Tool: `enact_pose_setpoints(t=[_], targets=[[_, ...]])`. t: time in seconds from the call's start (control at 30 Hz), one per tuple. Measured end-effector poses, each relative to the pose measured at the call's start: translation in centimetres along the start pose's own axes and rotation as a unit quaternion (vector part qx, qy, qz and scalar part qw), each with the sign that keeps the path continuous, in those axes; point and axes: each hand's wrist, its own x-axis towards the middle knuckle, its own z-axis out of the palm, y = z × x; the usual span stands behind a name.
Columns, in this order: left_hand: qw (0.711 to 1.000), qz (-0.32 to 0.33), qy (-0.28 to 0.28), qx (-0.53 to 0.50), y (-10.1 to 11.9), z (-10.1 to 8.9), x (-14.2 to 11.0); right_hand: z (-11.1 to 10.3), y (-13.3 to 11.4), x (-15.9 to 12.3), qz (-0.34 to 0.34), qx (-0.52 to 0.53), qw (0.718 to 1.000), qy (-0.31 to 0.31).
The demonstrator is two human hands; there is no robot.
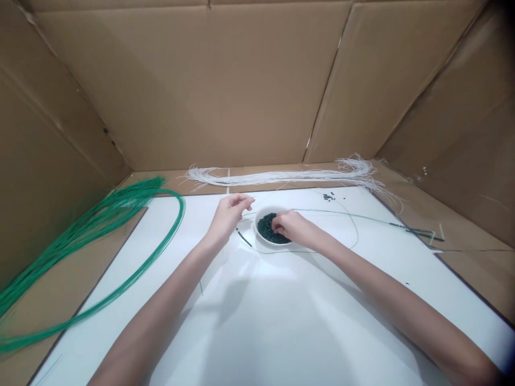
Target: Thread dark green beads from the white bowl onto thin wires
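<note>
A white bowl (257, 231) full of small dark green beads (266, 225) stands on the white board. The fingertips of my right hand (295, 226) are closed together down among the beads, and what they pinch is hidden. Just left of the bowl, my left hand (231, 214) is raised with thumb and fingers pinched on a thin string. A short row of threaded dark beads (243, 237) hangs or lies below that hand, on a string. The fine string (356, 230) loops around the bowl across the board.
A big coil of green strings (132, 273) lies at the left. Along the back stretches a bundle of white strings (277, 177). Loose dark beads (329, 197) sit at the back right, and beaded green strands (418, 231) at the right edge. Cardboard walls (201, 86) enclose the board.
</note>
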Motion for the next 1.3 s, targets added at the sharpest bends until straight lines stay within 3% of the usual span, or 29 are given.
enact_pose_setpoints(t=[0.1,0.23,0.3,0.43,0.53,0.8,1.3], targets=[[0.981,0.063,-0.008,0.182,-0.5,0.3,-0.2,-0.7,-0.2,-0.4,-0.002,0.026,1.0,0.013],[0.956,0.096,-0.032,0.275,-1.0,0.9,-0.6,-1.3,0.1,-1.3,0.015,0.186,0.979,0.076],[0.954,0.104,-0.029,0.278,-1.1,1.2,-0.7,-1.2,0.5,-1.6,0.029,0.317,0.942,0.104],[0.961,0.131,0.003,0.242,-1.1,1.7,-1.3,-0.7,0.8,-1.7,0.043,0.526,0.835,0.153],[0.965,0.154,0.024,0.21,-1.6,2.4,-1.8,-0.5,0.5,-1.6,0.044,0.575,0.8,0.165],[0.98,0.152,0.03,0.125,-4.7,4.1,-2.3,-0.1,0.4,-1.6,0.041,0.595,0.784,0.17],[0.979,0.153,0.02,0.137,-4.5,4.0,-2.6,0.3,1.0,-1.5,0.052,0.587,0.786,0.188]])
